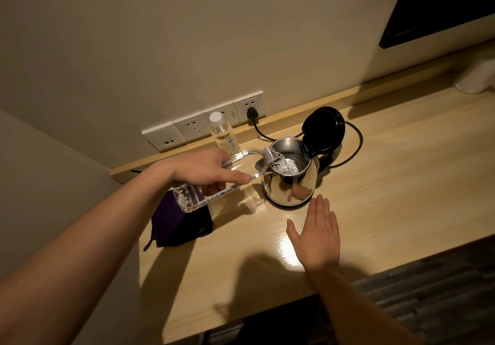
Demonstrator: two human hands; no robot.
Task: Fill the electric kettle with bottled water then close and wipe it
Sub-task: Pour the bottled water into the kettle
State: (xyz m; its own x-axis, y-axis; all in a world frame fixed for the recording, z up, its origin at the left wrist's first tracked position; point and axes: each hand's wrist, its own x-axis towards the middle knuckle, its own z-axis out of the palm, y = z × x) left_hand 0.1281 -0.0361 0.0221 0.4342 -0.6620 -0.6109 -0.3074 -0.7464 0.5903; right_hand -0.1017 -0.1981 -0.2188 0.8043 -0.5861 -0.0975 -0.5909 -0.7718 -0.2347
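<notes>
A steel electric kettle (290,183) stands on the wooden desk (388,183) with its black lid (325,127) hinged up and open. My left hand (206,169) grips a clear water bottle (187,197) tipped on its side, its mouth over the kettle's opening, and water streams into the kettle. My right hand (316,234) lies flat and open on the desk just in front of the kettle, holding nothing. A folded purple cloth (179,224) lies on the desk left of the kettle, partly under the bottle.
A second capped bottle (222,133) stands upright by the wall behind my left hand. A row of wall sockets (192,126) holds the kettle's black plug (251,112) and cord. A white object (476,76) sits at the far right. The desk's front edge runs close below my right hand.
</notes>
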